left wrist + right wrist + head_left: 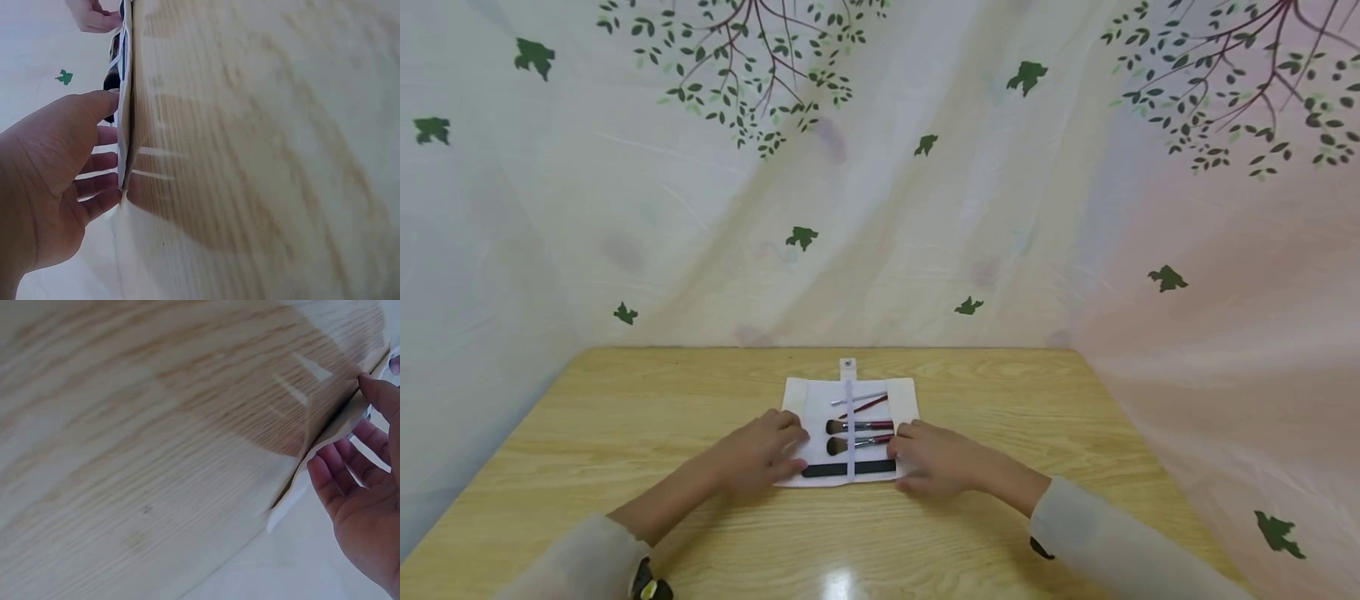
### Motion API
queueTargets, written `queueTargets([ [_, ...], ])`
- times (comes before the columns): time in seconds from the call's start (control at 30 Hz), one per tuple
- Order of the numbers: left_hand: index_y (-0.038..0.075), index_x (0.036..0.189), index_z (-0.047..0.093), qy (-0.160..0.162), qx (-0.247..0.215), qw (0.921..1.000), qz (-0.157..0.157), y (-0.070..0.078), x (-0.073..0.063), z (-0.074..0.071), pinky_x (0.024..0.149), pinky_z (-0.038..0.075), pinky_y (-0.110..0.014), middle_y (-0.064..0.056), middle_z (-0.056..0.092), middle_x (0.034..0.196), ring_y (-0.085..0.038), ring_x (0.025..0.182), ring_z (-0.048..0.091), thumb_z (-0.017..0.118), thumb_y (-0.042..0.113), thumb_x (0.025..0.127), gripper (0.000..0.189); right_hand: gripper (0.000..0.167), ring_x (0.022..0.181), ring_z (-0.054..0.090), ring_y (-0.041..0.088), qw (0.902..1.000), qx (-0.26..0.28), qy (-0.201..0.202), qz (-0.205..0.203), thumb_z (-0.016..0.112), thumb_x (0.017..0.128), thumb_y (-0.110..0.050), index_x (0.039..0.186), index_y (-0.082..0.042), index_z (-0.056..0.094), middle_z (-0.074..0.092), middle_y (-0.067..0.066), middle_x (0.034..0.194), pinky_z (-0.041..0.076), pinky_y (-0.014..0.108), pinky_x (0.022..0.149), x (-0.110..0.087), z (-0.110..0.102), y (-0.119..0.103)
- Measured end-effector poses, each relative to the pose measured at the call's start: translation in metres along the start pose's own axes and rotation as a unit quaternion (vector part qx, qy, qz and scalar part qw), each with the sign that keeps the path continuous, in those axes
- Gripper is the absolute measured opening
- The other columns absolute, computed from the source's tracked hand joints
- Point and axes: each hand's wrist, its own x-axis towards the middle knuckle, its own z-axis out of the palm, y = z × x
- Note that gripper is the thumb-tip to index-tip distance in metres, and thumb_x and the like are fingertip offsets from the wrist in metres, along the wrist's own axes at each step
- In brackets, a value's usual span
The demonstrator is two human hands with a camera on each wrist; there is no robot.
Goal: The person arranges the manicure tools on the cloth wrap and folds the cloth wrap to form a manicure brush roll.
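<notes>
An unfolded white brush roll (814, 408) lies on the table with a snap tab (847, 364) pointing away. Under its lilac strap (851, 450) are two makeup brushes (837, 427) with brown bristles, thin red and silver tools (867, 407), and a black strip-like item (824, 471) along the near edge. My left hand (763, 450) rests on the roll's left side, fingers relaxed and spread, as the left wrist view also shows. On the right flap (904, 402) my right hand (936, 458) rests its fingertips, its thumb at the near corner. The tools' right ends are hidden under that flap.
The wooden table (647, 400) has a back edge meeting a hanging cloth (880, 292) printed with leaves and branches. More cloth hangs at both sides. A dark wristband (651, 583) sits at the left cuff.
</notes>
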Motion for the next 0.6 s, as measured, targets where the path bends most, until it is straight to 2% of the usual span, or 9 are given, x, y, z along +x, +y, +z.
queueTargets([
  [0.2,0.006,0.130,0.065,0.009,0.004,0.9995,0.030,0.010,-0.003,0.001,0.102,0.048,-0.047,-0.010,0.062,0.126,-0.028,0.119,0.058,0.063,0.041,0.101,0.046,0.036,0.107,0.057,0.015,0.9999,0.011,-0.010,-0.003,0.069,0.093,-0.014,0.128,-0.009,0.062,0.063,0.005,0.119,0.049,0.032,0.095,-0.014,-0.001,0.004],
  [0.3,0.008,0.132,0.063,-0.001,-0.009,0.9995,0.029,0.013,-0.004,0.000,0.104,0.047,-0.047,-0.008,0.061,0.132,-0.028,0.125,0.056,0.063,0.057,0.097,0.060,0.036,0.106,0.058,0.015,0.9998,0.015,0.001,-0.010,0.068,0.089,-0.006,0.124,-0.006,0.064,0.063,0.005,0.116,0.050,0.032,0.094,-0.020,0.000,0.008],
  [0.43,0.011,0.136,0.060,-0.023,-0.009,0.9994,0.026,0.011,-0.005,-0.001,0.106,0.045,-0.048,-0.008,0.058,0.139,-0.027,0.131,0.052,0.064,0.074,0.086,0.081,0.022,0.104,0.061,0.013,0.9978,0.053,0.035,-0.019,0.064,0.094,-0.002,0.116,-0.007,0.068,0.065,0.003,0.111,0.052,0.031,0.092,-0.023,0.000,0.014],
  [0.5,0.011,0.136,0.059,-0.028,-0.005,0.9990,0.033,0.009,-0.006,-0.002,0.107,0.045,-0.048,-0.009,0.057,0.140,-0.028,0.132,0.052,0.067,0.072,0.085,0.080,0.018,0.104,0.062,0.012,0.9958,0.077,0.046,-0.017,0.063,0.098,-0.003,0.114,-0.007,0.070,0.067,0.001,0.111,0.052,0.031,0.091,-0.024,0.001,0.017],
  [0.6,0.011,0.131,0.062,-0.024,-0.003,0.9985,0.048,0.007,-0.007,-0.004,0.106,0.046,-0.048,-0.010,0.059,0.138,-0.030,0.130,0.054,0.073,0.059,0.089,0.065,0.017,0.104,0.065,0.012,0.9920,0.112,0.057,-0.007,0.060,0.101,-0.002,0.113,-0.007,0.071,0.070,0.002,0.110,0.054,0.032,0.090,-0.024,0.001,0.020],
])
